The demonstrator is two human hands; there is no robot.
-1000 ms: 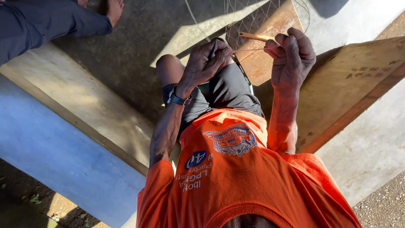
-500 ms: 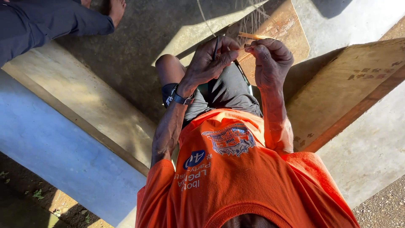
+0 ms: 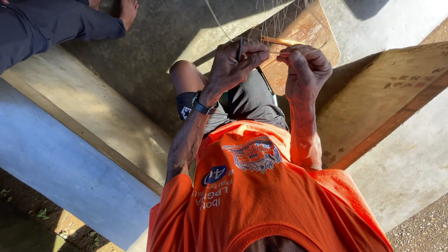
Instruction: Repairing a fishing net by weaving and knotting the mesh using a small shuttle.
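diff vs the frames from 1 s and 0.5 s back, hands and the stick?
The right hand has drawn in toward the left hand, so the gap between them has closed. Both have kept their pinch on the thin yellowish stick at the fine netting; nothing was let go. The left hand's dark thin tool, the wooden bench and the other person's foot are unchanged.

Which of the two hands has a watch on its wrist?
The left hand, on the left of the picture: a dark wristwatch sits just below it. The right hand, by the thin yellow stick, has a bare wrist.
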